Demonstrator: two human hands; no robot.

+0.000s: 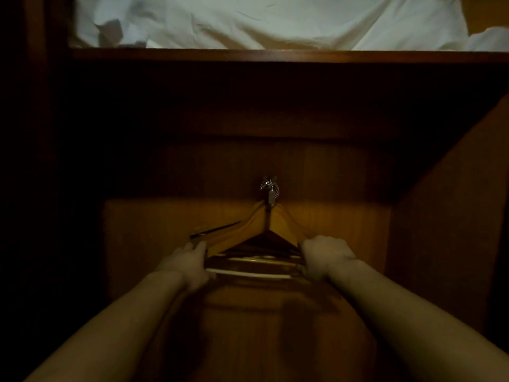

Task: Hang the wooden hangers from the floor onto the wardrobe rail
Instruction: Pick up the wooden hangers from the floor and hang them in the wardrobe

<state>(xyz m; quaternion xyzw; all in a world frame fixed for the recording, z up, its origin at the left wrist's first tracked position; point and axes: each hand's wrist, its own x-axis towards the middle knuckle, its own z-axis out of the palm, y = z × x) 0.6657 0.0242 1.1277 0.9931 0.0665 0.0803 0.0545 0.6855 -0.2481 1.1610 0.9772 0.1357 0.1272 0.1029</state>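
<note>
**Hangers bunched at the hook end, both hands squaring the stack**

Inside the dim wardrobe, a bundle of wooden hangers (265, 238) sits gathered together, their metal hooks (270, 188) clustered in a tight knot at the far end. Whether those hooks are already over the rail or only held up near it I cannot tell; the rail itself is lost in the dark wood and shadow. The left hand (187, 264) is closed around the left ends of the bundle, fingers (199, 248) wrapped over the shoulders and lower bars. The right hand (326, 256) is clenched on the right ends in the same way. One hanger arm (214, 230) splays out to the left, out of line with the rest.

High above, on the wardrobe shelf (275, 55), lies crumpled white bedding (261, 20), well apart from the work.

My reading is that this is the hanging step itself, with the whole batch handled as one. The next move seems to call for keeping the hooks level and facing one way, seating them together, and drawing the stray hanger back into the stack before either hand lets go; otherwise it could slip off and drop.
</note>
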